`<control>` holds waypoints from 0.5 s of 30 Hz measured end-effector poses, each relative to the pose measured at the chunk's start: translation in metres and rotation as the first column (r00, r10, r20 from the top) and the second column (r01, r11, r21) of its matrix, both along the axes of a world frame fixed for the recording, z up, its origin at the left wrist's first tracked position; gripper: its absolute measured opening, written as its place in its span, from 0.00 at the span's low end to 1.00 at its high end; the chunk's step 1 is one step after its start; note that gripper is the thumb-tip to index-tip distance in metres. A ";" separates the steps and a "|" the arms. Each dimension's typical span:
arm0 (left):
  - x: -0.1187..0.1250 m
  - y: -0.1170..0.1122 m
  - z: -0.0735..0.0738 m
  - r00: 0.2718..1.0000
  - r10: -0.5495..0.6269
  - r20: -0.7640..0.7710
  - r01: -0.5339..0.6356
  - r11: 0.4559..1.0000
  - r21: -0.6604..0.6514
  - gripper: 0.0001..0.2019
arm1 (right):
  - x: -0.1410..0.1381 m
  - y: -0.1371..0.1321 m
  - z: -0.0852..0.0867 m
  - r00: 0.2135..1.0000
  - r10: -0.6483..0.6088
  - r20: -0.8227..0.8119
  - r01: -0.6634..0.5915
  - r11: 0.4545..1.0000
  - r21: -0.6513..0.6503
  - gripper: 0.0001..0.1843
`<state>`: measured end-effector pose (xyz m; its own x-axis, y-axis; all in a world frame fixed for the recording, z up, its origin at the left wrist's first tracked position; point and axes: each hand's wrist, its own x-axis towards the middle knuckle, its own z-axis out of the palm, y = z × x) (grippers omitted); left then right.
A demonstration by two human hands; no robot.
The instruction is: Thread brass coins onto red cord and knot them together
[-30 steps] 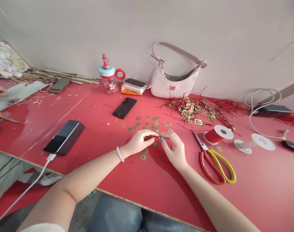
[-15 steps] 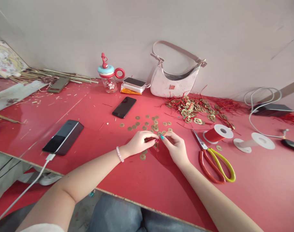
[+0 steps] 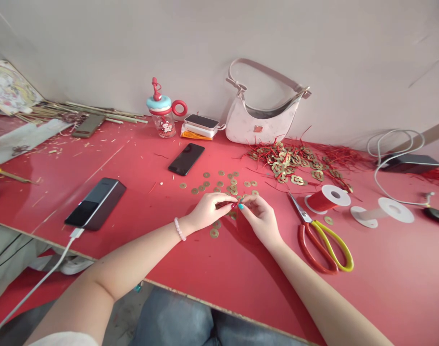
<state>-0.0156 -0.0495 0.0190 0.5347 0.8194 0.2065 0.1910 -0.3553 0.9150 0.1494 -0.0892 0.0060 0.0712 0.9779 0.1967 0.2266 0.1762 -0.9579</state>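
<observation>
Red table, head view: both hands meet at the near edge of the scattered coins.
Left hand and right hand pinch a bit of red thread between their fingertips, just above the table. Scissors and red spool lie right of the right hand, not touching it.

Single head view, forward-down over table; left hand, right hand near centre; wall behind.

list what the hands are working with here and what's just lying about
In hand: left hand, right hand, red cord pinched between them, loose coins, red thread spool, scissors.
Lying about: black phone, handbag, power bank, cup, empty spool.
</observation>
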 end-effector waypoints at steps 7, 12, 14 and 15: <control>0.000 -0.001 -0.001 0.997 -0.024 0.070 0.030 0.996 -0.085 0.06 | -0.002 -0.002 0.002 1.000 0.002 0.026 -0.001 0.999 -0.035 0.07; 0.000 -0.001 -0.001 0.997 -0.021 0.074 0.027 0.996 -0.086 0.05 | -0.002 -0.002 0.005 0.999 0.002 0.052 0.001 0.998 -0.069 0.07; 0.000 -0.001 -0.001 0.997 -0.018 0.073 0.024 0.996 -0.084 0.05 | -0.002 -0.002 0.005 0.998 0.006 0.059 -0.002 0.998 -0.065 0.07; 0.000 -0.001 0.000 0.997 -0.016 0.072 0.022 0.996 -0.084 0.04 | -0.001 -0.001 0.005 0.998 0.009 0.063 -0.005 0.998 -0.064 0.07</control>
